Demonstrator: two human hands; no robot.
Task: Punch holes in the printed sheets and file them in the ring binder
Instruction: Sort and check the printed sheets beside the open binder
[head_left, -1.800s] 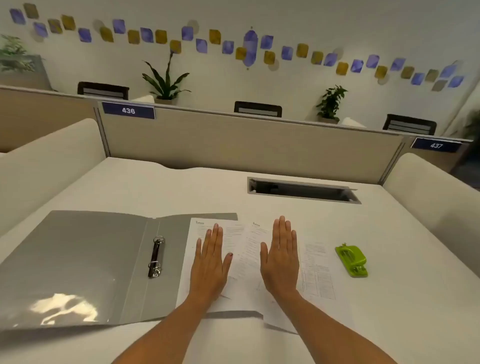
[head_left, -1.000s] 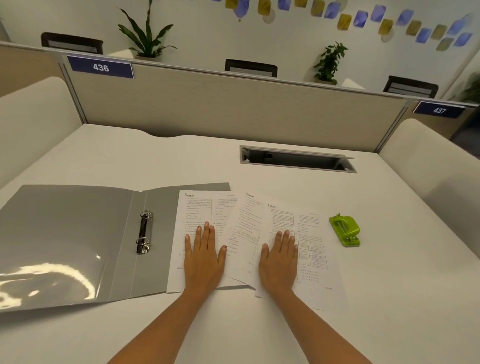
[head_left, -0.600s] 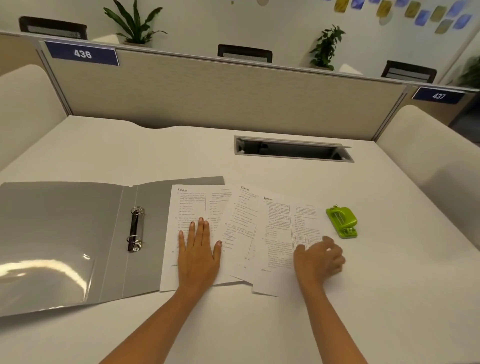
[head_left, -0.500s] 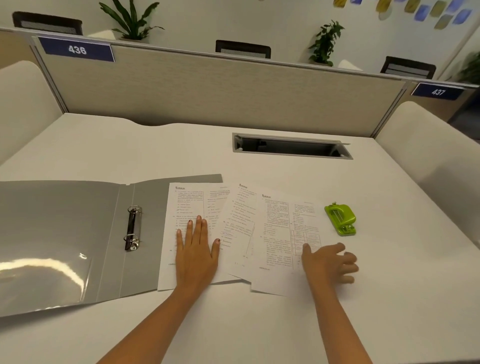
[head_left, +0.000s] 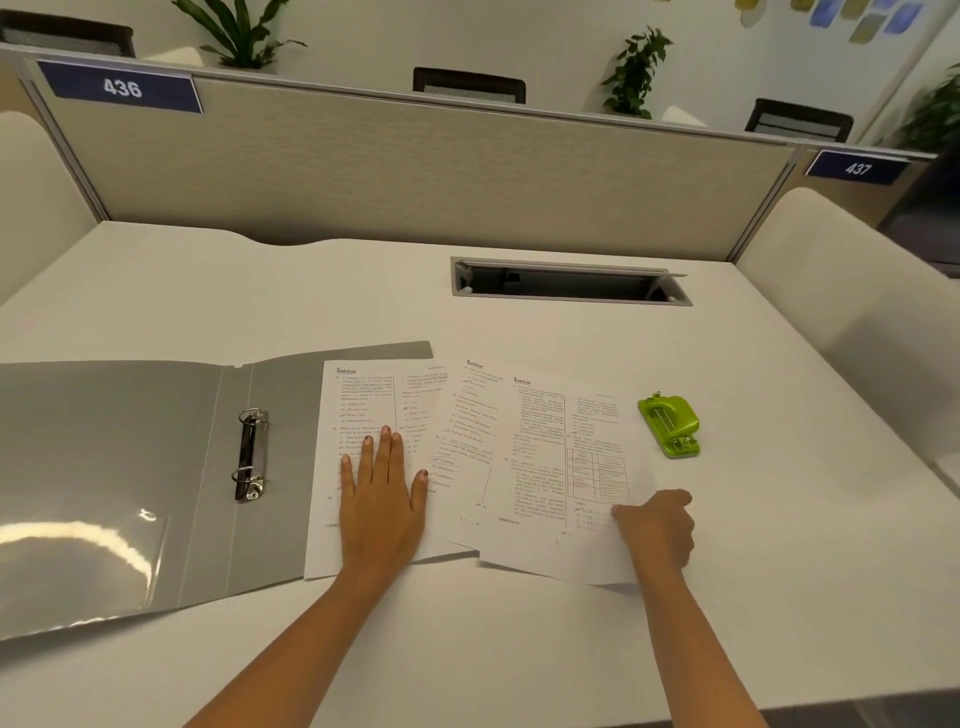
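Observation:
Three printed sheets lie fanned out on the white desk. My left hand (head_left: 382, 499) rests flat, fingers apart, on the leftmost sheet (head_left: 358, 400). The middle sheet (head_left: 467, 421) overlaps it. My right hand (head_left: 657, 530) curls its fingers around the right edge of the rightmost sheet (head_left: 545, 452), whose lower right corner lifts slightly off the desk. A grey ring binder (head_left: 130, 467) lies open at the left, its metal rings (head_left: 252, 454) closed. A small green hole punch (head_left: 670, 423) sits to the right of the sheets.
A recessed cable tray (head_left: 569, 283) opens in the desk behind the sheets. A beige partition (head_left: 415, 171) with a label 436 closes off the back. Padded side panels stand at left and right. The near desk edge (head_left: 779, 706) runs at the lower right.
My right hand slid from flat on the sheets to the right edge of the rightmost sheet and closed on it. My left hand stayed flat. The camera tilted down.

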